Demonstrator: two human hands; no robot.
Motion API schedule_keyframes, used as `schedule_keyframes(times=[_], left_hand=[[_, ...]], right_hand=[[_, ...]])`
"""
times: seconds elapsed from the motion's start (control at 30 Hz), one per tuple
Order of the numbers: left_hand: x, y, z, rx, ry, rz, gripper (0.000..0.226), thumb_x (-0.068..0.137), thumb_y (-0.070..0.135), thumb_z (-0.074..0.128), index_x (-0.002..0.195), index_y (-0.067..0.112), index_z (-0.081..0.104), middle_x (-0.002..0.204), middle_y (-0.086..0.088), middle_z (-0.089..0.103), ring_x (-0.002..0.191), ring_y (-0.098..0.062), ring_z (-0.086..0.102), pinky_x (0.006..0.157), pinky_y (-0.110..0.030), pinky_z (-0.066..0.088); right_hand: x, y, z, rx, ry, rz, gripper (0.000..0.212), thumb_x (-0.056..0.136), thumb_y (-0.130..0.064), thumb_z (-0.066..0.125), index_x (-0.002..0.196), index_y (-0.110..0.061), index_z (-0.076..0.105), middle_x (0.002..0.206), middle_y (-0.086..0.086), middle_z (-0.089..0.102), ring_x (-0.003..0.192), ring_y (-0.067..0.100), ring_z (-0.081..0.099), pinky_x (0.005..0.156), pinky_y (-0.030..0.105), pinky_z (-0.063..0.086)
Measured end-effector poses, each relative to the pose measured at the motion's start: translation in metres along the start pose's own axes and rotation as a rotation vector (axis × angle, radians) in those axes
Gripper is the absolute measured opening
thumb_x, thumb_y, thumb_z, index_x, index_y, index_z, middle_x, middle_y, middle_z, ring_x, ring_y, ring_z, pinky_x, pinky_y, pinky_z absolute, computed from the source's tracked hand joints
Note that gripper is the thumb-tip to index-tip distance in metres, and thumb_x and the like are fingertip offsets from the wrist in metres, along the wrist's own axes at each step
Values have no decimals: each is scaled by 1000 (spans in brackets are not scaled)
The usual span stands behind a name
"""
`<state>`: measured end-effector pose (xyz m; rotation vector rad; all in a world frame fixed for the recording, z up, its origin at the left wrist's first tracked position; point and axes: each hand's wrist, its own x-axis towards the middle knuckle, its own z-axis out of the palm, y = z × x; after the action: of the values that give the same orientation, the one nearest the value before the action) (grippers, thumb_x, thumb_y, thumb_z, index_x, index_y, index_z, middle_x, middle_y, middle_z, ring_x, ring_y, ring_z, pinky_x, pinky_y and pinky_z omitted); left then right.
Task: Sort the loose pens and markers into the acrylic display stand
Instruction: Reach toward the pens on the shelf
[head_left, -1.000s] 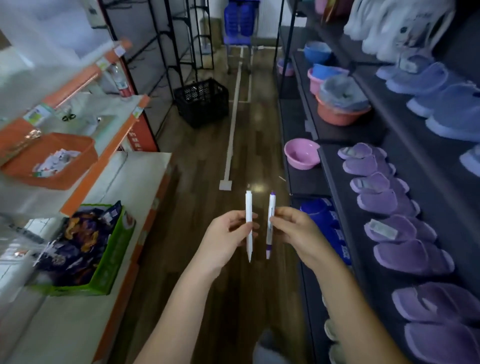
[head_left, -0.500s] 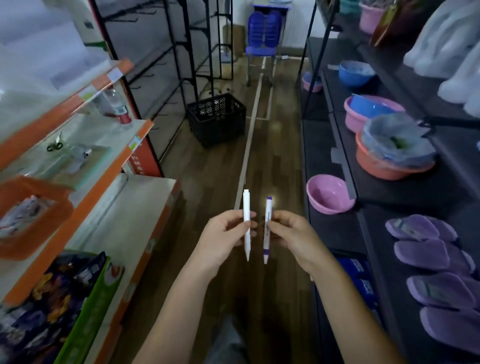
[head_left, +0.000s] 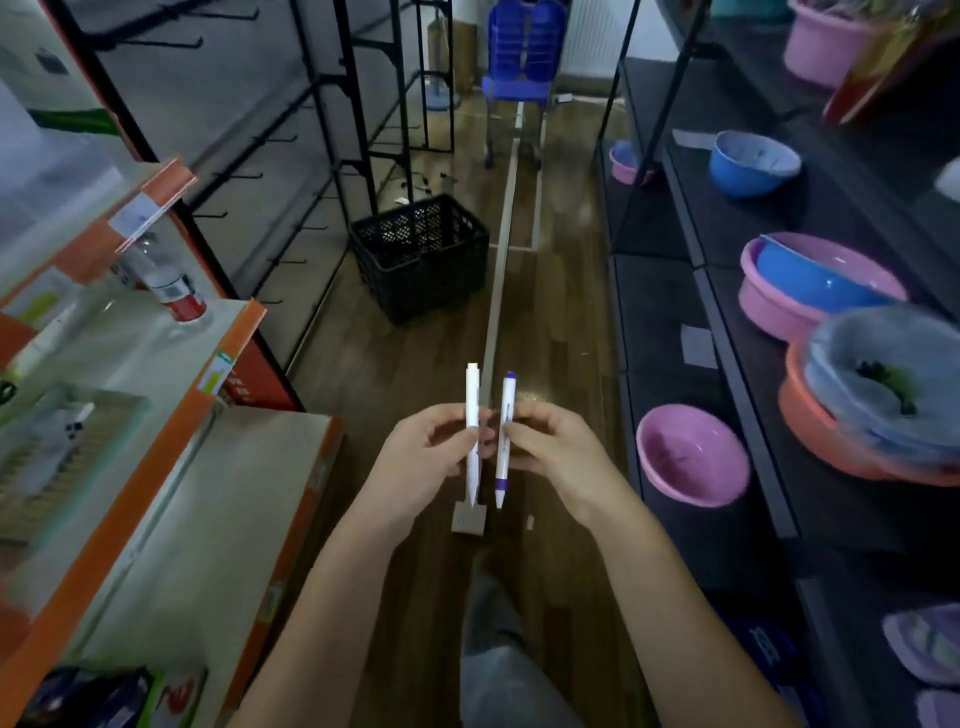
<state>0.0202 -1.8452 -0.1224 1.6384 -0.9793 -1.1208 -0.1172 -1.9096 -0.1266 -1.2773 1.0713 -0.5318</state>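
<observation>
While the left hand (head_left: 421, 457) pinches a white pen (head_left: 472, 431) and the right hand (head_left: 550, 452) pinches a white pen with purple ends (head_left: 503, 441), both pens stand almost straight up, tips down, just beside each other between the two hands. The fingers are curled round the middle of each pen. The pens look apart, but I cannot tell if they touch.

No acrylic display stand shows anywhere, so I think the step now is carrying the pens to it. To do that well, hold each pen snug in the middle so it does not slip, keep the two apart so they are easy to drop in one at a time, and look about for the stand.

Far ahead of the hands sits a black crate (head_left: 421, 254) on the floor. To the right of the right hand is a pink bowl (head_left: 691, 457) on a dark shelf.

Since a second ago, the hands have kept the same hold on the pens. The view has lifted and moved forward: the purple slippers have slid mostly out of sight, and the crate looks nearer.
</observation>
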Motion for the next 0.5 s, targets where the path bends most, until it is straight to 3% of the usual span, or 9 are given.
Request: schedule_keyframes(times=[0.17,0.37,0.5], left_hand=[[108,22,-25,-16,19,-5,15,92,15,56,101,23,66,93,6,71,87,-5,68,71,-15,54],[229,62,-66,20,103,-4,17,92,14,55,97,28,61,90,10,69,81,7,64,62,-6,48],[291,81,-100,30,153,-11,17,91,16,55,101,29,61,94,10,68,85,5,64,78,-16,53]], right_hand=[[113,-43,-6,-41,-7,-35,14,91,-13,57,103,-13,65,100,6,68,90,16,68,86,35,55],[245,-104,-9,-93,-55,-28,16,91,-15,58,106,-14,62,101,4,67,92,14,67,88,34,54],[318,-137,4,-117,-97,-17,12,90,-14,59,98,-22,62,98,1,68,91,12,67,88,31,54]])
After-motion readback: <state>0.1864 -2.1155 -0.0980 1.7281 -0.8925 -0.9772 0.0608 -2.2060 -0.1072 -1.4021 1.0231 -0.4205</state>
